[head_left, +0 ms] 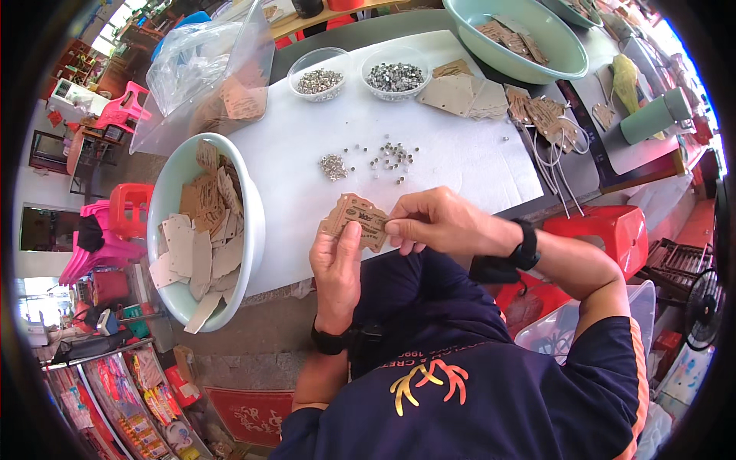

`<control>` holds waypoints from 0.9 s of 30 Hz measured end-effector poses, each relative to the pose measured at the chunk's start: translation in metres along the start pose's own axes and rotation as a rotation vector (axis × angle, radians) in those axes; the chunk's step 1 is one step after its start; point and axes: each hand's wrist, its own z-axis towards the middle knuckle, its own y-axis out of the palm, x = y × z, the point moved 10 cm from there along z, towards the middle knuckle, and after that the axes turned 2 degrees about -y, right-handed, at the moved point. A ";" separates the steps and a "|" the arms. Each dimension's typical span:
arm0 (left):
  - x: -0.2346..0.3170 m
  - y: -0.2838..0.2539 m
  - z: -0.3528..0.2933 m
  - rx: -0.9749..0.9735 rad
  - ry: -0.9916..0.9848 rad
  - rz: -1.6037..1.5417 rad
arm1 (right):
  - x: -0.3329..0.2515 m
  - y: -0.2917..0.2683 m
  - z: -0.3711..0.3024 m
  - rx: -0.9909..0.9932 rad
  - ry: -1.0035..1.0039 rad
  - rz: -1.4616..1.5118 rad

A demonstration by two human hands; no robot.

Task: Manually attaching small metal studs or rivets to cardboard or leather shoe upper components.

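My left hand [337, 272] holds a brown printed cardboard tag [354, 220] with a scalloped outline, its thumb lying on the front. My right hand [433, 221] pinches the tag's right edge between thumb and forefinger; whether a small metal piece is also in that pinch is hidden. Just beyond the tag, on a white foam sheet [295, 207], lie a small heap of shiny metal pieces [333, 167] and a looser scatter of darker ones [394, 156]. Farther back, two clear plastic bowls hold more: silvery pieces in the left bowl [318, 74], darker ones in the right bowl [395, 73].
A pale green basin [257, 230] full of cardboard tags stands at left. Another green basin [563, 65] sits at the far right, near loose tags [468, 96], corded tags [548, 119] and a green bottle [655, 115]. A clear plastic bin [257, 54] is at back left, a red stool [606, 230] at right.
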 end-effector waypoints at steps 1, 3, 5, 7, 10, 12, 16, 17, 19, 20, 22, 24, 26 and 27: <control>0.001 -0.002 -0.001 0.005 0.005 -0.003 | -0.018 -0.006 0.002 -0.010 -0.094 -0.179; -0.005 -0.005 0.002 0.026 -0.015 -0.045 | -0.030 -0.051 0.012 0.188 -0.289 -0.458; -0.007 -0.009 0.003 -0.015 -0.017 -0.052 | -0.058 -0.094 0.012 0.409 -0.420 -0.864; -0.008 -0.008 0.003 -0.066 -0.019 -0.061 | -0.068 -0.135 0.017 0.518 -0.351 -1.087; -0.007 -0.004 0.006 -0.119 -0.003 -0.078 | -0.065 -0.161 0.023 0.560 -0.242 -1.412; -0.011 -0.003 0.005 -0.141 -0.043 -0.134 | -0.058 -0.165 0.025 0.523 -0.204 -1.415; -0.009 0.001 0.006 -0.160 -0.037 -0.113 | -0.056 -0.168 0.018 0.587 -0.186 -1.299; -0.008 0.001 0.005 -0.143 -0.043 -0.096 | -0.055 -0.167 0.017 0.586 -0.186 -1.296; -0.008 0.001 0.005 -0.130 -0.053 -0.078 | -0.052 -0.170 0.012 0.606 -0.169 -1.249; -0.007 0.001 0.005 -0.127 -0.048 -0.063 | -0.051 -0.173 0.009 0.609 -0.165 -1.247; -0.006 0.003 0.005 -0.127 -0.047 -0.047 | -0.049 -0.181 0.005 0.590 -0.183 -1.113; -0.003 0.005 0.006 -0.120 -0.044 -0.069 | -0.045 -0.185 -0.002 0.591 -0.191 -0.970; -0.002 0.008 0.006 -0.096 -0.060 -0.037 | -0.045 -0.177 -0.007 0.581 -0.196 -0.820; -0.003 0.008 0.006 -0.075 -0.070 -0.008 | -0.038 -0.170 -0.008 0.516 -0.136 -0.599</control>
